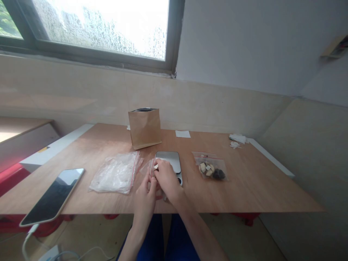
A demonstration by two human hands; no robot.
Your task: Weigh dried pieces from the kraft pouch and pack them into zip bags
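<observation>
The left hand [145, 203] and right hand [166, 179] are working together near the front edge of the bench [244, 192], their fingers [160, 167] closed, pinching a small clear plastic bag [146, 168] beside a kitchen scale [168, 160]. Pinching close is keeping it steady. A zip bag [210, 168] is holding pale and dark lumps [208, 170], and a brown paper bag [144, 127] is standing behind.

**Bare hands and forearms above deep-blue clothing**

The left hand [144, 203] and right hand [166, 180] are bare, as are the slim left forearm [134, 239] and right forearm [197, 232]. Plain deep-blue cloth [153, 239] covers both thighs; the frame's lower edge cuts it off, so trousers or shorts cannot be told.
</observation>
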